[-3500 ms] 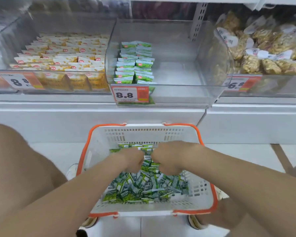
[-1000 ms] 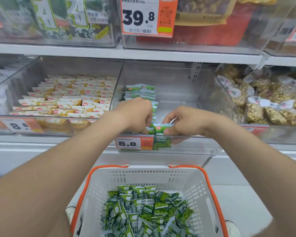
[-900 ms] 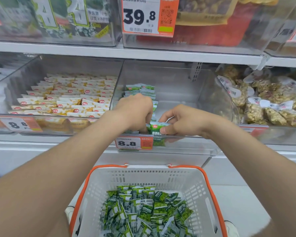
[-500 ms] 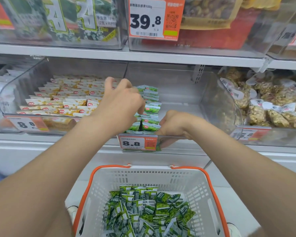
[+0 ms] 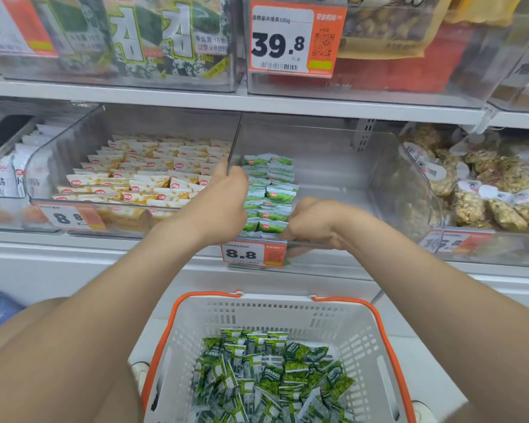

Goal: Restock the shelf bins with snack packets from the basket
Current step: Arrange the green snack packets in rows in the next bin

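Observation:
A clear shelf bin [image 5: 342, 178] tagged 8.8 holds two rows of green snack packets [image 5: 269, 193] along its left side. My left hand [image 5: 220, 203] reaches over the front rim, and its thumb and fingers pinch the top edge of the bin's left wall. My right hand [image 5: 315, 224] sits at the bin's front rim, fingers curled down onto the right edge of the front green packet [image 5: 271, 225]. Its fingertips are hidden behind the price tag. Below, a white basket [image 5: 287, 312] with an orange rim holds a heap of loose green packets [image 5: 269, 380].
The left neighbour bin [image 5: 141, 172] is full of yellow-and-white packets. The right neighbour bin [image 5: 486, 190] holds bagged nut clusters. The shelf above [image 5: 257, 102] carries seaweed packs and a 39.8 tag. The green bin's right half has bare floor.
Both hands rose from the basket to the bin with green packets. My right hand set a packet at the front row. My left hand then moved up and back to the bin's left wall.

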Demonstrator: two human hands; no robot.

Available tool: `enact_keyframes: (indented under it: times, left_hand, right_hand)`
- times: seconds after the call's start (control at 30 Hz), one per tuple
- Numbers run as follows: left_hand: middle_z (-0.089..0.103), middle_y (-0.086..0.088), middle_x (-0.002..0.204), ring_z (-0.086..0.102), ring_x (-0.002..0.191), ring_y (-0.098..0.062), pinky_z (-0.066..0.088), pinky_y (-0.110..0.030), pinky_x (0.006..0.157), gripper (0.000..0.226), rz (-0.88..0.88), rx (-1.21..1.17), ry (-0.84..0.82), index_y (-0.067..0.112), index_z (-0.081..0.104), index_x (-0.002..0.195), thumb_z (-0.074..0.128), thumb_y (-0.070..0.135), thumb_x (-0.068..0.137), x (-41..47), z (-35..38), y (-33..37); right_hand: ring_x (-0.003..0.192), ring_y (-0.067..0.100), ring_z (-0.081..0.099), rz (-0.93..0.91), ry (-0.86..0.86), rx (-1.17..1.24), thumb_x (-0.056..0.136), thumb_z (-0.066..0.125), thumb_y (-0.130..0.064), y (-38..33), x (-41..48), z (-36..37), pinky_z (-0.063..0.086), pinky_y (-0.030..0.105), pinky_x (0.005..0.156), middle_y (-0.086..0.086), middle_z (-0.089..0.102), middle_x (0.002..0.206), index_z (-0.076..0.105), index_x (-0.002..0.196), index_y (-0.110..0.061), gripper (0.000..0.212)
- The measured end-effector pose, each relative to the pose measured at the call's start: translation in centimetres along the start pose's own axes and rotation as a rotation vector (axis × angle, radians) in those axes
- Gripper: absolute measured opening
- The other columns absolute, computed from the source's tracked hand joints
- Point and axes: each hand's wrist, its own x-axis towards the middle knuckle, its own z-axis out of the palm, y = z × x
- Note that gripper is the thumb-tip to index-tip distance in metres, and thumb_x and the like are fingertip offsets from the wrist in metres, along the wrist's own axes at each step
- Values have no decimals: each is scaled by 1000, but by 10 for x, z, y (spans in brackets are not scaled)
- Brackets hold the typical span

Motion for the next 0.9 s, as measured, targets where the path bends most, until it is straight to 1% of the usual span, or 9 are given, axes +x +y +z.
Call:
enact_keyframes:
  times: [0.1,0.23,0.37,0.43,0.5,0.57,0.7,0.77,0.9]
  left_hand:
    - [4,-20,169,25,153,-39,37,-45,107,55,16,-14,18,4,37,144,40,-15,92,2,2,-2]
    - [-4,-19,171,-5,159,-41,16,-57,126,68,90,72,158,12,38,149,48,-13,86,0,14,-4]
    - [54,-7,131,45,127,-35,44,-56,100,40,392,192,532,19,61,121,59,5,84,-10,21,-1]
    - [65,7,90,60,91,-24,53,-46,75,15,392,87,542,28,63,100,60,25,85,-24,16,6]
    - [61,10,61,60,66,-16,54,-37,64,9,372,23,427,33,60,79,57,41,76,-35,16,13]
    - [59,11,55,54,55,-5,51,-30,59,14,441,4,137,31,58,67,56,44,72,-44,26,17]
    - [53,8,58,49,54,-6,38,-29,54,29,482,246,-482,27,50,62,62,29,89,-52,82,17]
    - [49,4,59,46,56,-18,36,-32,54,30,455,351,-599,20,49,63,60,22,91,-51,125,13]
    - [41,-5,63,33,55,-22,29,-32,51,23,346,531,-795,12,50,70,52,11,93,-53,213,-5]
  right_hand:
    - [64,16,76,-37,68,-151,83,83,-9,-1,-3,6,62,28,59,2,78,79,69,102,-10,24]
    - [79,25,79,-5,46,-165,82,88,-29,-4,-16,-3,65,39,77,9,79,85,66,95,-13,30]
    - [87,22,77,-129,253,-251,84,83,-44,8,-31,-14,63,35,83,16,74,98,66,119,-3,57]
    - [82,12,71,-371,485,-412,90,71,-35,17,-49,-12,56,28,83,-2,75,84,70,115,-16,30]
    - [66,7,65,-597,595,-448,88,61,-20,25,-77,-5,52,26,73,-7,70,69,71,98,-24,15]
    - [60,11,62,-645,490,-525,82,58,-16,35,-103,5,47,25,66,-6,67,62,71,88,-23,16]
    - [76,18,57,-437,95,-859,84,57,-25,82,-108,33,53,32,79,-5,68,77,73,96,-21,20]
    - [82,26,60,-374,-49,-1006,86,53,-25,110,-103,52,57,42,82,2,65,83,71,98,-16,23]
    - [70,25,54,-263,-251,-1230,96,50,-13,151,-98,79,45,35,58,3,45,78,53,87,-13,10]
